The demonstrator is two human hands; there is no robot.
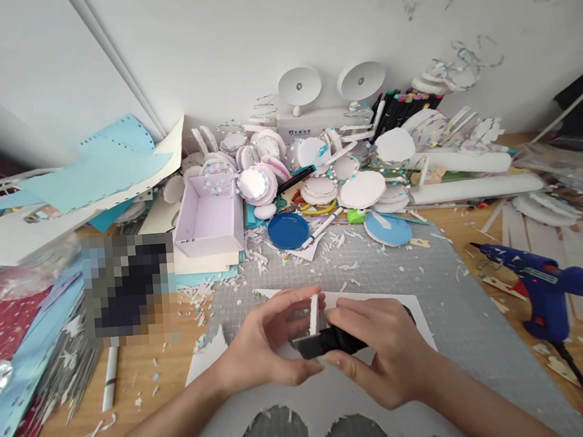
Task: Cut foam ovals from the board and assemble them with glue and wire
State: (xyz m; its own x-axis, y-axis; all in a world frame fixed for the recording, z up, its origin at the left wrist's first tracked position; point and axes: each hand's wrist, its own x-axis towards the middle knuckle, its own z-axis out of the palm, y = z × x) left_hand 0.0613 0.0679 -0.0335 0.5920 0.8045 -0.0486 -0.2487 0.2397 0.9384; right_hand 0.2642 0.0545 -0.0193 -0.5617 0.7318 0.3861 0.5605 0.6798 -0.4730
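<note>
My left hand (pixel 275 339) curves around a small white foam piece (pixel 314 315) that stands on edge, its thumb and fingers on either side. My right hand (pixel 380 342) is closed round a black utility knife (pixel 347 338). The knife's flat dark blade (pixel 308 346) points left and lies against or just below the foam piece; contact is hard to make out. Much of the knife's handle is hidden by my fingers. Under both hands lies a white foam sheet (pixel 304 400) with several rounded holes cut in it.
A grey cutting mat (pixel 479 338) with white shavings covers the table. At the back stand a pale lilac box (pixel 208 244), stacked white discs (pixel 362 190) and a blue lid (pixel 288 231). A blue glue gun (pixel 540 281) lies right; a white marker (pixel 110 377) lies left.
</note>
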